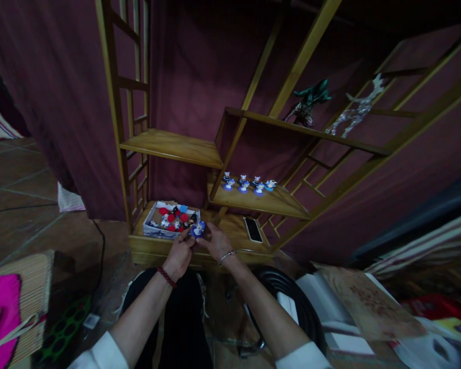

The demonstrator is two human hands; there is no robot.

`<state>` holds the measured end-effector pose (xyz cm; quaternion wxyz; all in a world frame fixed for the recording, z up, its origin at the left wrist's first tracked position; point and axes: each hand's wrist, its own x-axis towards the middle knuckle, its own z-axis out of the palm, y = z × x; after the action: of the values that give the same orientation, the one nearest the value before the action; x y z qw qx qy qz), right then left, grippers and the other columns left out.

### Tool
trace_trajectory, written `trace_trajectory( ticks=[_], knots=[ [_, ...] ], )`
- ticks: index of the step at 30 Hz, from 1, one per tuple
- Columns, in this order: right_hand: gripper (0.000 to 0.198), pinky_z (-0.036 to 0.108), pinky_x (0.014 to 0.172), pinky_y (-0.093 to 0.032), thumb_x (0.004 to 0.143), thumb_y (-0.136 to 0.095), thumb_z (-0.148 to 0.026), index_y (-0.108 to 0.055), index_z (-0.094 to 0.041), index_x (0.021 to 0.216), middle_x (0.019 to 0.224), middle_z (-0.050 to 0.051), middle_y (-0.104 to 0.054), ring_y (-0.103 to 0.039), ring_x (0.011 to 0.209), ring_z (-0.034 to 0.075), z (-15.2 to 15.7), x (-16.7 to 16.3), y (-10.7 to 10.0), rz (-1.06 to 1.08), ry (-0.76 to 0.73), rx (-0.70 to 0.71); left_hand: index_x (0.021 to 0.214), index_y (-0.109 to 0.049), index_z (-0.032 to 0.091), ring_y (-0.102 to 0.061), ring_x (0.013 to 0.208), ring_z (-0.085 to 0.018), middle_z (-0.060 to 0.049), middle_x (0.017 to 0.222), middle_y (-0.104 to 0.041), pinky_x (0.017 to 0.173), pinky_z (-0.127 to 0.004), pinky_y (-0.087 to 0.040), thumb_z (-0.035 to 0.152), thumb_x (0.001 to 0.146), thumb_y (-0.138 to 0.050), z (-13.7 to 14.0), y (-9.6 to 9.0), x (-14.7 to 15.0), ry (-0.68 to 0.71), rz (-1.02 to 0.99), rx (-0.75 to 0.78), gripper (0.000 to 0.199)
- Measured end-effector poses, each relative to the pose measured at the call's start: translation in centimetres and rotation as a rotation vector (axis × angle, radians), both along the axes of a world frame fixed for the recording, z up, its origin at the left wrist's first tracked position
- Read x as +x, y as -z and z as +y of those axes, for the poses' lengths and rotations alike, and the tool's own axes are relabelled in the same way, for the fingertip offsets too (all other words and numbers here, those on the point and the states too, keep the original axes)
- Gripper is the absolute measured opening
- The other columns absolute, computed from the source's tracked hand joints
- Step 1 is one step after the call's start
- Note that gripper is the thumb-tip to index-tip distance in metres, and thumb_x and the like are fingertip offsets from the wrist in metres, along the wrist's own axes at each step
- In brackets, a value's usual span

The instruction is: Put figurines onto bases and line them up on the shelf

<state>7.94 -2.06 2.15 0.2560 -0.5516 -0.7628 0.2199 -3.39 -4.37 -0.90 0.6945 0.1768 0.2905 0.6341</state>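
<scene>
Between my two hands is a small figurine (pixel 197 229) with a purple-blue round base and pale body. The fingers of my left hand (pixel 181 251) pinch it from the left. On its other side, the fingers of my right hand (pixel 216 241) close on it too. Just behind my left hand stands an open cardboard box (pixel 162 233) with several more figurines and red and blue round bases inside. Several similar figurines (pixel 244 186) stand in rows on the raised shelf (pixel 261 202) to the right.
A phone (pixel 253 229) lies on the lower shelf, right of my hands. An upper shelf (pixel 172 146) juts out at left. A green ornament (pixel 311 102) and a clear deer ornament (pixel 355 110) stand higher up. A coiled black hose (pixel 284 292) is below my right arm.
</scene>
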Motion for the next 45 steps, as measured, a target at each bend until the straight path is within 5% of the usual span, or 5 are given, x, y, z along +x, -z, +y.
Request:
trace_trajectory(
  ticks=[32, 45],
  knots=[
    [0.056, 0.031, 0.079, -0.045, 0.062, -0.062, -0.017, -0.043, -0.022, 0.115, 0.094, 0.002, -0.062, -0.059, 0.084, 0.015, 0.3, 11.4, -3.4, 0.013, 0.018, 0.039, 0.058, -0.055, 0.013, -0.055, 0.06, -0.011, -0.001, 0.064, -0.06, 0.064, -0.025, -0.045, 0.007, 0.059, -0.057, 2.4, -3.5, 9.5, 0.137, 0.183, -0.091, 0.007],
    [0.053, 0.028, 0.074, -0.049, 0.062, -0.058, -0.01, -0.043, -0.018, 0.112, 0.091, 0.002, -0.06, -0.059, 0.075, 0.011, 1.7, 15.6, -2.8, 0.269, 0.068, -0.012, 0.057, -0.056, 0.012, -0.054, 0.059, -0.01, -0.002, 0.06, -0.059, 0.058, -0.023, -0.043, 0.002, 0.058, -0.057, 3.9, -5.6, 13.7, 0.195, 0.203, -0.088, 0.01]
  ],
)
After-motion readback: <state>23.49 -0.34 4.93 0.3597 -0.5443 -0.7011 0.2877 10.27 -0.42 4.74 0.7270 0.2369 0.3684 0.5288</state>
